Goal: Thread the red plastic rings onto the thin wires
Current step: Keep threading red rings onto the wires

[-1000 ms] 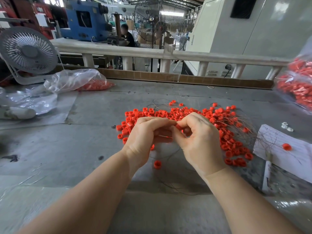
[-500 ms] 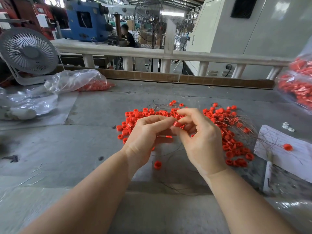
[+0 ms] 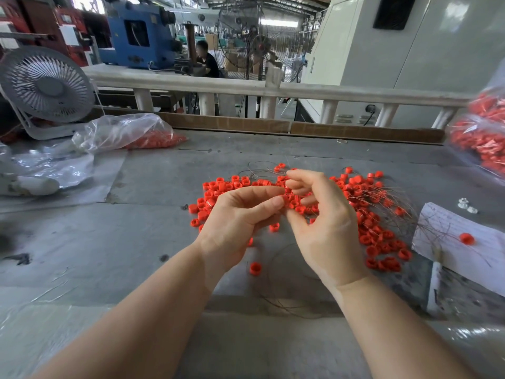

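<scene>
Hands block most of the action here. The left hand [image 3: 235,214] has its thumb and forefinger pressed together at the tips right where a red ring [image 3: 287,199] sits, so it looks like it's pinching that ring, though the fingertips cover most of it. The right hand [image 3: 325,214] is looser, fingers spread and half curled with the index up top; can't tell whether there's a wire between thumb and finger, it's too thin to see against the pile. The thin wires [image 3: 388,203] only show up properly to the right of the hands, fanning out over the loose red rings [image 3: 379,242] scattered on the grey table [image 3: 136,242], plus a faint loop [image 3: 276,274] down below the wrists. One stray ring [image 3: 255,268] lies on its own near that loop, another one [image 3: 466,238] on the sheet of paper [image 3: 464,258], which is cut off at the right edge. Same for the bag of rings [image 3: 483,138] far right, only partly in frame. The clear bag [image 3: 123,132] on the left hides its rings behind glare, next to the desk fan [image 3: 46,86].

Compared to half a second ago, the right hand has opened up and lifted a bit away from the left, whereas before both were bunched tight together. The pile hasn't moved.
</scene>
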`<action>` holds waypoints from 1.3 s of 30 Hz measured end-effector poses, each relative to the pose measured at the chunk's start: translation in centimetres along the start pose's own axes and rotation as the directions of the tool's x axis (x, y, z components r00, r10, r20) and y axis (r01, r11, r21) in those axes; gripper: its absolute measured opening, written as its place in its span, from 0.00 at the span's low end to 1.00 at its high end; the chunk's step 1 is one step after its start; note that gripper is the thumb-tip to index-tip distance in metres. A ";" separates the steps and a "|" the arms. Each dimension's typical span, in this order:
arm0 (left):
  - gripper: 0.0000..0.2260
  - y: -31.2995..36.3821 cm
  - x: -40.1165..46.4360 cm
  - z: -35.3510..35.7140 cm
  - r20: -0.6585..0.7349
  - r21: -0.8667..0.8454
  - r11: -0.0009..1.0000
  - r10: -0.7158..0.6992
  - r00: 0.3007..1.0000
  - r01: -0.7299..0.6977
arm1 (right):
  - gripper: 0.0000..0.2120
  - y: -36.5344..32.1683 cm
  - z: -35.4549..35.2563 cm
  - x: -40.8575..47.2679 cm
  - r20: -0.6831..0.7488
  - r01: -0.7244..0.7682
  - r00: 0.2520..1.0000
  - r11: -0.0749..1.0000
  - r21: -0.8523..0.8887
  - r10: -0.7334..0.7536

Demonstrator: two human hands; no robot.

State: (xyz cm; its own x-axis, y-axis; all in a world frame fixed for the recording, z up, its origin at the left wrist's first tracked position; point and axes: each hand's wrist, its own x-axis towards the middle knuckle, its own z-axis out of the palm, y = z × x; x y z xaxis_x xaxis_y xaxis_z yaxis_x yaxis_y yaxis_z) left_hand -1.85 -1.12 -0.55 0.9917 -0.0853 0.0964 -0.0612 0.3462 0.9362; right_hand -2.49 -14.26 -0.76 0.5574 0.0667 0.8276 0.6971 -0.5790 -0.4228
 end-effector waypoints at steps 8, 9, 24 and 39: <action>0.09 0.2 0.1 -0.2 0.048 -0.141 0.989 0.046 0.998 -0.039 | 0.06 0.3 -0.1 0.2 -0.041 -0.133 0.990 0.987 0.093 0.137; 0.09 0.2 0.2 -0.1 0.053 -0.147 0.988 0.052 0.997 -0.044 | 0.06 0.3 -0.1 0.2 -0.033 -0.139 0.989 0.986 0.095 0.143; 0.07 0.3 0.1 -0.1 0.132 -0.135 0.991 0.039 0.990 -0.021 | 0.04 0.2 -0.1 0.2 -0.007 -0.157 0.987 0.981 0.113 0.159; 0.07 -0.4 0.5 -0.5 0.073 -0.020 1.000 0.015 0.997 -0.013 | 0.07 0.7 0.1 0.2 0.060 -0.079 0.996 0.992 0.098 0.073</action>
State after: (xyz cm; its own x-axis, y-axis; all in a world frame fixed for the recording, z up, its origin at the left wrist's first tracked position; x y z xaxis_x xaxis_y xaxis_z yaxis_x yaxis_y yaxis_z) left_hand -1.32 -0.78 -1.03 0.9798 -0.1479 0.1343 -0.0719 0.3662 0.9278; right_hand -1.83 -14.61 -0.92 0.6327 0.0725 0.7710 0.6919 -0.5001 -0.5207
